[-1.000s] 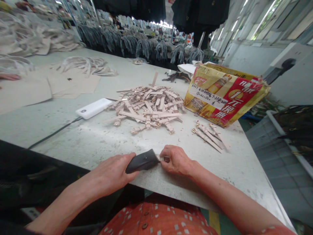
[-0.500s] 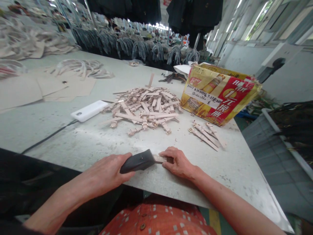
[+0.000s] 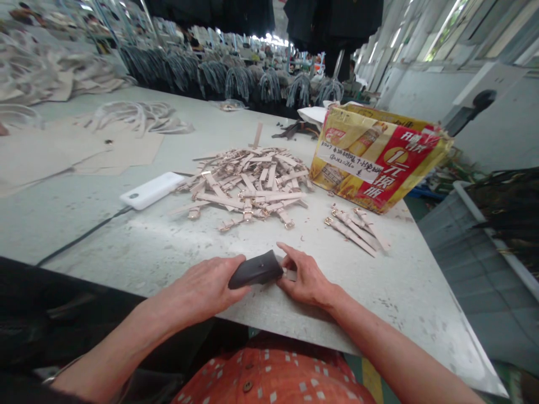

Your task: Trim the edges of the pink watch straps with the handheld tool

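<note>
My left hand (image 3: 210,286) is wrapped round a black block-shaped object (image 3: 256,269) with a small stud on top; its exact kind I cannot make out. The block's right end meets the fingers of my right hand (image 3: 306,276) near the table's front edge. A short piece of a pale beige strap (image 3: 290,274) shows between my right thumb and fingers, its left end hidden at the block. Beyond both hands lies a heap of similar beige buckle straps (image 3: 252,182). Several more straps (image 3: 353,230) lie apart, to the right.
A yellow and red cardboard box (image 3: 379,157) stands at the right of the table (image 3: 168,235). At the left are a white power bank (image 3: 151,191) with a black cable and flat beige panels (image 3: 50,148). A grey bin (image 3: 484,264) stands past the right edge.
The black block and my left hand have moved to the right and slightly up, over more of the strap. My right index finger has lifted and stretched out.
</note>
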